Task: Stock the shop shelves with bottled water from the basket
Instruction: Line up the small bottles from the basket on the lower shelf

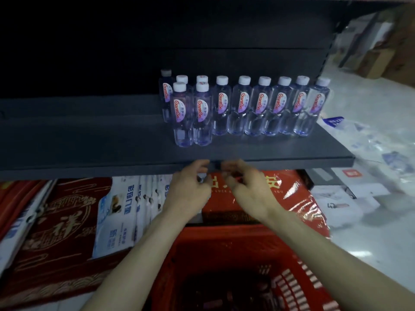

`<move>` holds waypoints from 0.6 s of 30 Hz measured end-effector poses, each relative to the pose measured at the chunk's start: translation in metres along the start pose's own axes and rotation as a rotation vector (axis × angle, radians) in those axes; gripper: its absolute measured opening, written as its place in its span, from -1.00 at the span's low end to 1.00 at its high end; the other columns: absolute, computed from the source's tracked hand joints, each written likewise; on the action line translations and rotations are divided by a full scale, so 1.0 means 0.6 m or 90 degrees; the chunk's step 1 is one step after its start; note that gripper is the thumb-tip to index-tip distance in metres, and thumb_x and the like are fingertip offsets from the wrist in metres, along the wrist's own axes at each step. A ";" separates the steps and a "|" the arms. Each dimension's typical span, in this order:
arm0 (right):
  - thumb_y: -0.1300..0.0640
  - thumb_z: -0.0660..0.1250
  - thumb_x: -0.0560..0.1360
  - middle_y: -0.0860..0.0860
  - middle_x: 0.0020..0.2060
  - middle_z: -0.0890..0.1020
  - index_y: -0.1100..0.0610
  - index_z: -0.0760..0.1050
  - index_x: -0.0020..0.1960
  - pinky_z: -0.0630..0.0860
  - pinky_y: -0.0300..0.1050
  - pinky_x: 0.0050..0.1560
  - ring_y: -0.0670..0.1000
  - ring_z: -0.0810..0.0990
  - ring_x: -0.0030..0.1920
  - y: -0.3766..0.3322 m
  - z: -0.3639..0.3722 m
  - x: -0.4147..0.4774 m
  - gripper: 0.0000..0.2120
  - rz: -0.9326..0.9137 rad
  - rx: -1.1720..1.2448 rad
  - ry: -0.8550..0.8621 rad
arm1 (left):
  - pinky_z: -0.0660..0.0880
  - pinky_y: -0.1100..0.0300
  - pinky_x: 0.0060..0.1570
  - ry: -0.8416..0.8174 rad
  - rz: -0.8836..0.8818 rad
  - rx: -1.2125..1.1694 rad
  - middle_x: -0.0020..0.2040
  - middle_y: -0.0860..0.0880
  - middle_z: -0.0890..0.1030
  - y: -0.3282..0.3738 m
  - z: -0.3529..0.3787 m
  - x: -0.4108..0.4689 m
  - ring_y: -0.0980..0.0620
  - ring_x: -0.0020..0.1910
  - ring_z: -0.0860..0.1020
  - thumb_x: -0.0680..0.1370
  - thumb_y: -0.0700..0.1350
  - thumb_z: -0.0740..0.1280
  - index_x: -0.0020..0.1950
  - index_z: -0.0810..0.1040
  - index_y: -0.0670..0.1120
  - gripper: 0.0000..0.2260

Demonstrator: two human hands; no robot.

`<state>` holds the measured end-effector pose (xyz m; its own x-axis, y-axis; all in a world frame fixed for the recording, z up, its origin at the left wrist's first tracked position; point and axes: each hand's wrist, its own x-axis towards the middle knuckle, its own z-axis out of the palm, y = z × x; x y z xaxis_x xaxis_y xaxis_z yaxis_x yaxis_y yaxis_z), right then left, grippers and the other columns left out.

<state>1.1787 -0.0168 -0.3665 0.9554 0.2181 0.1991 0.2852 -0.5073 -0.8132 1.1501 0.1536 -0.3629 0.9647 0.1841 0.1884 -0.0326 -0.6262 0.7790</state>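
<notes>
1. The basket (pixel 224 248) sat nearest, low between the forearms. Its inside was too dark to tell whether any bottles lay in it.
2. Above it, the left hand (pixel 190 189) and right hand (pixel 244 187) hung close together just below the front edge of the shelf (pixel 292 151), in front of a red box (pixel 292 194).
3. Both sets of fingers were loosely half-curled. Neither held a bottle, and nothing showed in them, though blur hid the detail.
4. The bottles (pixel 243 106) stood upright on the right part of the shelf: a long row running right, two set forward at its left end, and a few behind those. Eleven caps showed.
5. Judged from this, stocking was well under way. The shelf's left stretch carried no bottles, so room was left. How many more waited in the basket I could not tell.
</notes>
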 end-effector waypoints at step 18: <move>0.08 0.37 0.58 0.00 0.14 0.71 0.03 0.63 0.28 0.50 -0.19 0.21 0.04 0.65 0.19 0.175 -0.010 -0.248 -0.72 0.205 -0.234 -0.317 | 0.52 0.00 0.33 -0.568 -0.006 0.431 0.39 -0.02 0.53 -0.075 0.089 -0.176 -0.08 0.34 0.54 0.63 0.13 0.33 0.49 0.48 0.16 -0.59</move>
<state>1.0667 -0.1073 -0.4783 0.8734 0.3204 -0.3666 0.0843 -0.8411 -0.5343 1.0637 0.1218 -0.4500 0.8146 -0.2487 -0.5239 -0.1384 -0.9606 0.2408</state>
